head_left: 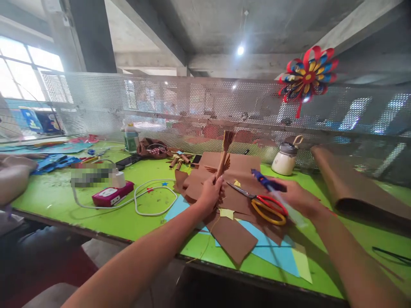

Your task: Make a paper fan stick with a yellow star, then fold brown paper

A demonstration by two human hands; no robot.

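Brown paper roll (224, 156), fringed on top, pinched by left hand (210, 193); right hand (297, 197) grips blue-tipped tool (268, 182).

Both arms bare, extended forward, converging toward centre. Left forearm (154, 252) runs up from lower left, wrist straight. Left hand (210, 192) is closed in a fist-type grip, back of hand to camera, fingers wrapped out of sight on the far side. Right forearm (346, 256) enters from lower right, wrist slightly bent inward. Right hand (297, 197) is closed, knuckles pointing left. Hands near each other, roughly level, not touching.
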